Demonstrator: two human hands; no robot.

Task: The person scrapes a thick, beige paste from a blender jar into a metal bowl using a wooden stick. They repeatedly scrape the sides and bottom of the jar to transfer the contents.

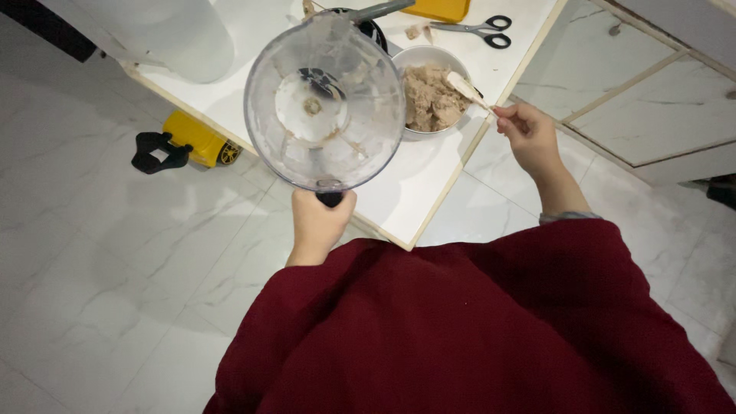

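Left hand fist-gripped on black handle of clear plastic blender jar, residue-smeared. Right hand pinches pale spatula over round bowl of lumpy beige paste on white tabletop.

The left hand covers most of the dark handle of the blender jug. The jug hides much of a black thing behind it, perhaps the blender base. A yellow box and a big white container are cut off by the top edge. The spoon's handle end vanishes inside the right hand.
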